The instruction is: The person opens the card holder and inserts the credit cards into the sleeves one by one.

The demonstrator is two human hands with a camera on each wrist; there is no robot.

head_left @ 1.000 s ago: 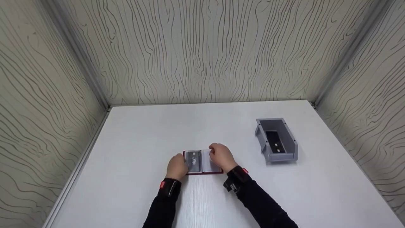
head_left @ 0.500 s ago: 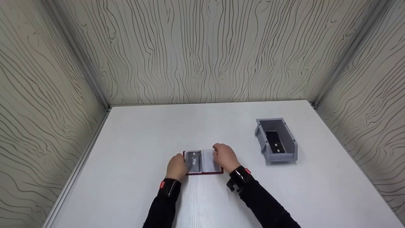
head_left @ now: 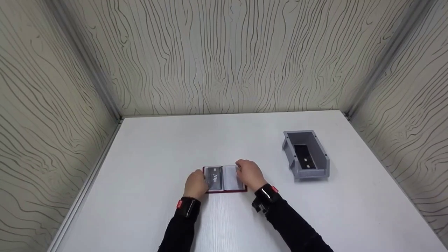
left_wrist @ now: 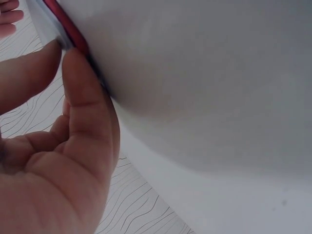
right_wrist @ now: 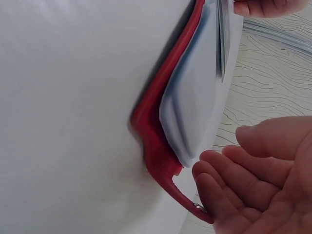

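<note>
A red card holder (head_left: 225,191) lies spread on the white table, with clear plastic sleeves inside. Its left sleeve contains a dark grey card (head_left: 215,178) marked "Vip"; the right sleeve (head_left: 230,177) looks pale. My left hand (head_left: 195,184) pinches the holder's left edge between thumb and forefinger, as the left wrist view shows. Beside the right edge is my right hand (head_left: 250,174), its fingers loosely bent and the thumb apart from them. In the right wrist view a red strap (right_wrist: 178,195) with a metal snap reaches up against those fingers.
To the right stands a grey plastic bin (head_left: 311,173) with black cards (head_left: 302,155) lying inside. Wood-grain panels (head_left: 224,56) rise behind the table (head_left: 157,147) and on both sides.
My right hand has moved a little to the right, off the right sleeve, so more of that sleeve shows. My left hand has stayed on the left edge.
</note>
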